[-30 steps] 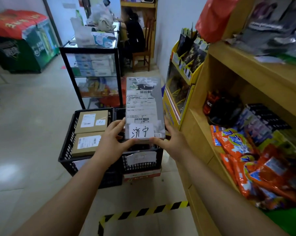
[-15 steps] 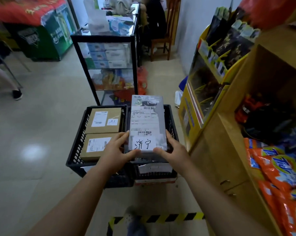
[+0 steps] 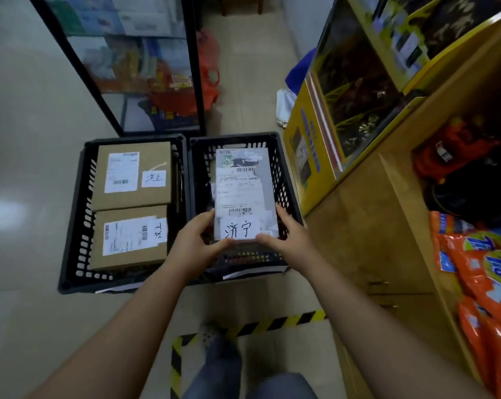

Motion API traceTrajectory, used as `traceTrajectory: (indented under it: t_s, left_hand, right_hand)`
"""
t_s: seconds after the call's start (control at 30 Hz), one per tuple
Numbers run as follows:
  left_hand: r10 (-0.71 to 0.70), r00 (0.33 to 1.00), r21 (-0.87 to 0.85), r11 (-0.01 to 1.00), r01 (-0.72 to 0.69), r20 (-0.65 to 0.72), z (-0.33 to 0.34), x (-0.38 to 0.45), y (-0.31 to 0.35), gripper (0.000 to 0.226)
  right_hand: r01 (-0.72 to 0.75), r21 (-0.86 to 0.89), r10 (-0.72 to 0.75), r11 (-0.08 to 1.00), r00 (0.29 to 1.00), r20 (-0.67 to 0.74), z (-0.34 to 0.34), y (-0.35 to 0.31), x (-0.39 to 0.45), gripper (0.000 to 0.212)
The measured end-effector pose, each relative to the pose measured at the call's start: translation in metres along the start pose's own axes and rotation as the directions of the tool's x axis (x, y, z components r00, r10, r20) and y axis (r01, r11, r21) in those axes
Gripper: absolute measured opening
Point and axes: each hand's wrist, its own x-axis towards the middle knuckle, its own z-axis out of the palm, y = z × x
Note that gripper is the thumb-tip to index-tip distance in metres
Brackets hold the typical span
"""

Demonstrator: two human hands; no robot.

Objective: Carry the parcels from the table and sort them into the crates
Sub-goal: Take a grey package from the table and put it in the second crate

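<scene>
Both hands held one grey parcel (image 3: 245, 194) over the right crate (image 3: 286, 180), and the grip looked chosen for a level, controlled descent. The left hand (image 3: 196, 244) took the near left corner, its fingers (image 3: 206, 220) curled up the long side and the thumb laid across the near end beside the handwritten tag. The right hand (image 3: 289, 236) mirrored it on the near right corner, so both sets of fingers were clamped on the parcel, not spread free. Holding only the near end left the far end free to go into the crate first. The label side faced up, probably so the tag could be read against the crate's destination.

The parcel lay lengthwise within the crate's rim, its far end near the far wall. Whether it had touched the crate's bottom could not be told; it seemed to hang low inside the walls.

The left crate (image 3: 76, 226) stood touching the right one on the floor. It held two brown boxes, one at the far end (image 3: 132, 175) and one at the near end (image 3: 130, 237), both bearing tags with a different name. That suggested each crate took one destination, which would explain why the grey parcel went to the right. A striped tape line (image 3: 252, 328) crossed the floor near the person's feet.
</scene>
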Motion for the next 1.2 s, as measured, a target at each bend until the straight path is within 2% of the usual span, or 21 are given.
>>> traceTrajectory:
  t_s: [0.33, 0.7, 0.87, 1.2]
  left_hand:
    - [-0.248, 0.968, -0.032, 0.968, 0.249, 0.039, 0.055, 0.049, -0.035, 0.077]
    - [-0.431, 0.902, -0.057, 0.900, 0.431, 0.014, 0.100, 0.085, -0.072, 0.076]
    - [-0.461, 0.887, -0.040, 0.886, 0.462, 0.029, 0.109, 0.090, -0.095, 0.078]
    - [-0.492, 0.868, 0.129, 0.867, 0.481, 0.072, 0.125, 0.105, -0.135, 0.088]
  right_hand:
    - [-0.132, 0.005, 0.131, 0.991, 0.985, 0.116, -0.002, 0.058, 0.070, 0.082]
    - [-0.126, -0.048, 0.134, 0.991, 0.953, 0.270, 0.003, 0.106, 0.137, 0.086]
    - [-0.141, -0.121, 0.172, 0.983, 0.937, 0.303, 0.020, 0.124, 0.154, 0.096]
    - [-0.166, -0.255, 0.246, 0.953, 0.913, 0.325, 0.065, 0.158, 0.172, 0.114]
